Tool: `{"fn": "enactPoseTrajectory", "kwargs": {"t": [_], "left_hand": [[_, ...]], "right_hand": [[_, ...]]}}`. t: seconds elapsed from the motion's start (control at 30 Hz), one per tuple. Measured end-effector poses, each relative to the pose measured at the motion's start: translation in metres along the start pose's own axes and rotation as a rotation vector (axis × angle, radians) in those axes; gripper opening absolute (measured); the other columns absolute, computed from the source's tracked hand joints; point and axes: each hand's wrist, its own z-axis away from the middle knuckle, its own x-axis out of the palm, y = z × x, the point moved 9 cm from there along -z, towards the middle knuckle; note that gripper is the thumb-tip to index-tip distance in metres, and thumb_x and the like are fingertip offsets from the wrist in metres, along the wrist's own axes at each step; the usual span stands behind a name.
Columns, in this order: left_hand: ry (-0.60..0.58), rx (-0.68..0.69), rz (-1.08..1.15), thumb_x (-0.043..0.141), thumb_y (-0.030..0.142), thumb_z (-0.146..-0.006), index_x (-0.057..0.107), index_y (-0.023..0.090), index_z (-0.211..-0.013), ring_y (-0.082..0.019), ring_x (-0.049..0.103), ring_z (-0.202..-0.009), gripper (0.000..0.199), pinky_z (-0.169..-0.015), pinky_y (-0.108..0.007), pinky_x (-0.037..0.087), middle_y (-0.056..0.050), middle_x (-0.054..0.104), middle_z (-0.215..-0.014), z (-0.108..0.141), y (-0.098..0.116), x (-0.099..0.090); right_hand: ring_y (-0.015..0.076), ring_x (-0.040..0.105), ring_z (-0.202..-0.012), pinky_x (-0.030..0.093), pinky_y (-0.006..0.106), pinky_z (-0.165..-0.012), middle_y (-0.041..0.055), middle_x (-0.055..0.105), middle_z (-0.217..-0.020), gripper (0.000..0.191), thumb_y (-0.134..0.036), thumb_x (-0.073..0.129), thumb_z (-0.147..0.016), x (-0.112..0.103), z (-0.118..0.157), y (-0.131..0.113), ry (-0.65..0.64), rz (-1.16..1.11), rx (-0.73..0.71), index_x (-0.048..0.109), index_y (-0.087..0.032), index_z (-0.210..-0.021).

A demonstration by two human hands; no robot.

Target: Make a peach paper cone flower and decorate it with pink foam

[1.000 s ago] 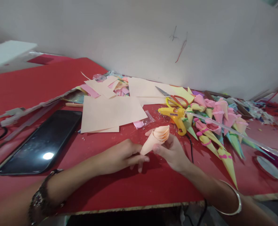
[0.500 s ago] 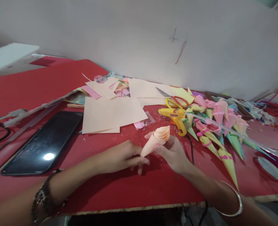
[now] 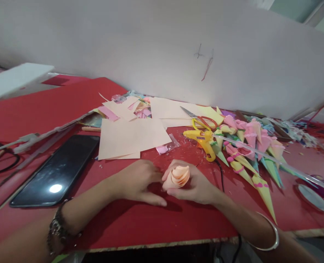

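A peach paper cone with ruffled, layered petals at its top (image 3: 180, 176) is held by my right hand (image 3: 196, 186), thumb on the near side and fingers behind. The petals now face up toward me, and the cone's tip is hidden. My left hand (image 3: 140, 182) is just left of the cone, thumb and fingers apart, holding nothing that I can see. Its fingertips lie close to the cone; whether they touch it I cannot tell. Beyond both hands lie peach paper sheets (image 3: 131, 137) and a small clear plastic bag (image 3: 173, 143).
A yellow glue gun (image 3: 203, 140) and scissors (image 3: 200, 120) lie behind my right hand. Several finished paper cones (image 3: 249, 146) are heaped to the right, near a tape roll (image 3: 312, 197). A black phone (image 3: 59, 170) rests at left on the red table (image 3: 151, 230).
My right hand has tilted the paper cone so its petals face me, and brought it slightly down and left. My left thumb has spread away from the fingers. The camera view has shifted slightly.
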Motion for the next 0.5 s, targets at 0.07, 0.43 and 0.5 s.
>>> {"fn": "enactPoseTrajectory", "kwargs": {"t": [0.07,0.43,0.5], "left_hand": [[0.117,-0.014,-0.028,0.033,0.054,-0.082,0.057,0.015,-0.068,-0.014,0.05,-0.05,0.048,-0.05,-0.025,0.032,-0.004,0.058,-0.057,0.004,-0.006,-0.019],[0.221,-0.612,-0.086,0.015,0.031,-0.091,0.06,0.015,-0.087,-0.017,0.056,-0.072,0.048,-0.066,-0.027,0.039,-0.005,0.06,-0.078,0.022,-0.073,-0.027],[0.174,-0.598,-0.138,0.017,0.032,-0.091,0.058,0.014,-0.094,-0.018,0.055,-0.077,0.045,-0.068,-0.028,0.04,-0.007,0.057,-0.087,0.019,-0.072,-0.019]], "right_hand": [[0.013,0.051,-0.076,0.043,0.026,-0.07,0.0016,0.053,-0.082,0.02,-0.016,0.062,-0.068,-0.001,0.001,-0.007,-0.009,0.122,-0.083,0.055,-0.019,-0.087],[0.0141,0.05,-0.075,0.042,0.025,-0.066,0.002,0.049,-0.085,0.022,-0.017,0.051,-0.071,-0.004,0.006,-0.003,0.005,0.53,-0.133,0.049,-0.022,-0.093],[0.0135,0.05,-0.075,0.042,0.025,-0.066,0.0013,0.049,-0.084,0.024,-0.014,0.052,-0.07,-0.012,0.005,-0.002,0.074,0.512,-0.135,0.049,-0.022,-0.093]]}}
